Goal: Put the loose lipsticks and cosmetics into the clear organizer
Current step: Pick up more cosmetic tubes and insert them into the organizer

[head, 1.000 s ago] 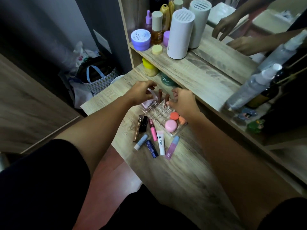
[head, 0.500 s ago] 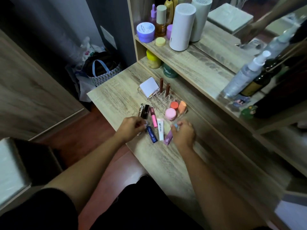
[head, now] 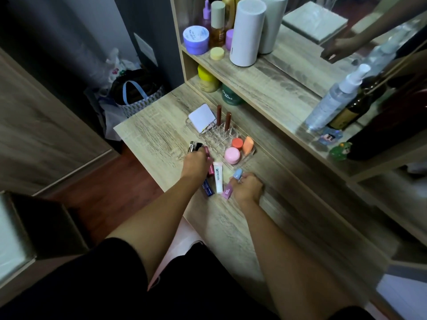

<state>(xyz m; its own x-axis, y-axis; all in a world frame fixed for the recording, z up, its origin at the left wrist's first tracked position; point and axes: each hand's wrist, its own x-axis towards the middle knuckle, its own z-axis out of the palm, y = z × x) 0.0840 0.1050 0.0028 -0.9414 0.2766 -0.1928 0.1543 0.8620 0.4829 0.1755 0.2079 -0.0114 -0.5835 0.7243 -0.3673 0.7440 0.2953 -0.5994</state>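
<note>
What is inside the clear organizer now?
Inside the clear organizer: two brown lipsticks standing upright, a white compact, a pink jar, an orange-red jar, an orange sponge. Many slots look empty.

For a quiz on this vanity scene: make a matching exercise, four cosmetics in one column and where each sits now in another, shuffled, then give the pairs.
Things
1. white lip tube
2. pink round jar
3. two brown lipsticks
4. lilac tube with blue cap

Places
A. standing upright in the organizer's grid slots
B. in the right hand, low over the table
C. lying loose on the table between the two hands
D. in the near end compartment of the clear organizer, beside an orange jar

Pairs: 1-C, 2-D, 3-A, 4-B
</note>
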